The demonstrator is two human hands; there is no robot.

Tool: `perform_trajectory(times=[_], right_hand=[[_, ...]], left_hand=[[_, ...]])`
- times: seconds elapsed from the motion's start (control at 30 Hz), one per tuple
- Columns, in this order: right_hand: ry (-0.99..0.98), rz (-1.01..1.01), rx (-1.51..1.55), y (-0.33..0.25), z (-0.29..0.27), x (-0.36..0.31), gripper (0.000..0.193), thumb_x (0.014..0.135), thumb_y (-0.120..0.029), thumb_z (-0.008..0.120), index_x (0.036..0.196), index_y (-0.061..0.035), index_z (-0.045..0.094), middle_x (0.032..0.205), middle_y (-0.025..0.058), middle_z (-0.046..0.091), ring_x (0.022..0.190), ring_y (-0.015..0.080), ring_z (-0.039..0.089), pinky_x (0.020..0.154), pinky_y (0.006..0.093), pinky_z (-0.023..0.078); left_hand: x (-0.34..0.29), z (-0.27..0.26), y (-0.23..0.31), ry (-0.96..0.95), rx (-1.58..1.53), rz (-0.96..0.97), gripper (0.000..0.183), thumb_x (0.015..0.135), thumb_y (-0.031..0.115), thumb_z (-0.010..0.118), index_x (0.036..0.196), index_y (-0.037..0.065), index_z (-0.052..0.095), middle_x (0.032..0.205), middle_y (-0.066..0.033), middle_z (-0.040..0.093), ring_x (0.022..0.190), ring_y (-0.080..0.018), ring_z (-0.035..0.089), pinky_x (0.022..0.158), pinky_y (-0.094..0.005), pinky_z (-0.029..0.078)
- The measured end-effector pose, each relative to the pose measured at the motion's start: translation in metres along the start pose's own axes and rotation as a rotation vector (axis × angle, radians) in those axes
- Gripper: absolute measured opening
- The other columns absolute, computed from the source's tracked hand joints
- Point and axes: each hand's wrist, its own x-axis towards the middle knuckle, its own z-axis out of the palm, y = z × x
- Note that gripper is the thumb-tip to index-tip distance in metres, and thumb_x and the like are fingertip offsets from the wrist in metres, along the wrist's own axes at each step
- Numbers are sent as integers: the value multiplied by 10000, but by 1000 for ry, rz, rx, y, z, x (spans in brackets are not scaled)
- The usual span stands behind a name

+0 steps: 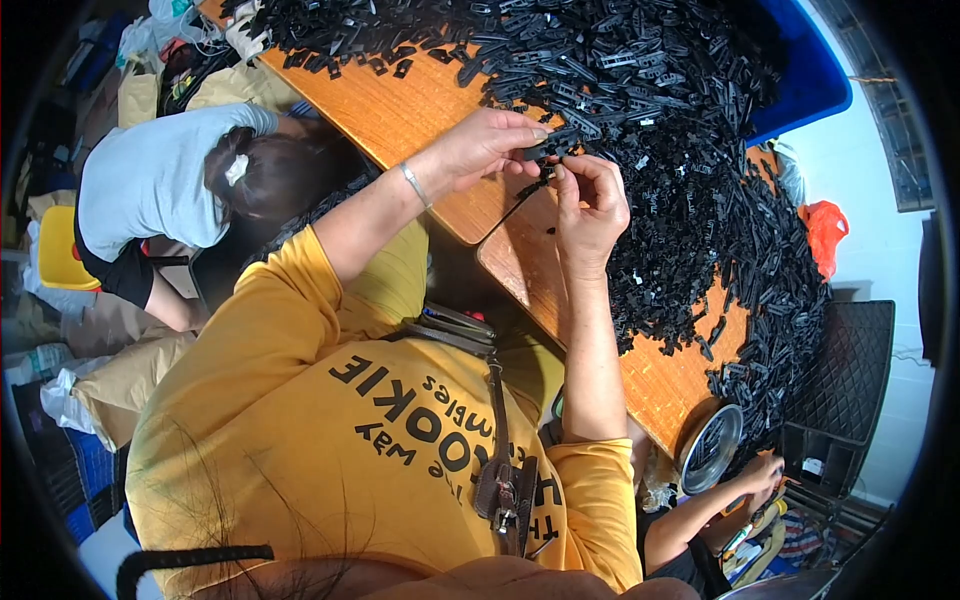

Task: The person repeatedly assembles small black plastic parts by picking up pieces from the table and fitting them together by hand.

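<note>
Over the edge of the orange-brown wooden table [400,105], both my hands meet at fingertip height. My left hand [485,150] pinches a small black plastic piece [537,153] between thumb and fingers. Close beside it, my right hand [595,200] has thumb and index finger pressed together near the same piece. Whatever the right fingertips grip is too small and dark to make out. Just beyond my hands lies a large heap of black plastic parts [640,150], with long clip-like pieces farther back and smaller ones nearer.
A blue bin [815,85] stands at the far right, near an orange-red plastic bag [824,235]. A round metal dish [712,448] sits at the table's right edge. At left, a person in grey [160,175] bends down; another person's hands [760,475] work at lower right.
</note>
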Motion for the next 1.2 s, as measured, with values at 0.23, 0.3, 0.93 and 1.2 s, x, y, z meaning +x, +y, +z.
perform_trajectory(times=[0.23,0.3,0.93,1.2], right_hand=[[-173,-72,-42,-3,-13,7,158,829,67,786,933,-15,700,934,102,684,754,193,691,634,279,558],[-225,-71,-71,-7,-16,10,172,818,71,788,934,-23,703,926,99,682,759,200,690,637,293,555],[-523,499,-83,-20,5,-17,256,812,-61,870,1016,-22,720,925,84,723,739,176,693,658,308,547],[-658,503,-76,-25,74,-66,283,784,-198,894,932,-43,709,819,150,708,725,296,695,675,416,542]], left_hand=[[-2,-1,0,-37,79,-6,329,1039,278,660,1252,34,719,905,-5,738,688,-60,680,533,-154,440],[-4,1,4,-41,105,-12,323,1038,278,659,1241,35,722,894,-5,736,674,-59,676,525,-154,438],[-67,-10,-27,-9,373,154,324,945,-41,659,1268,-34,636,1098,-51,714,988,-99,680,890,-253,563],[-140,-49,-19,149,439,104,368,935,-83,642,1297,-20,629,1109,-29,704,1000,-64,654,894,-236,536]])
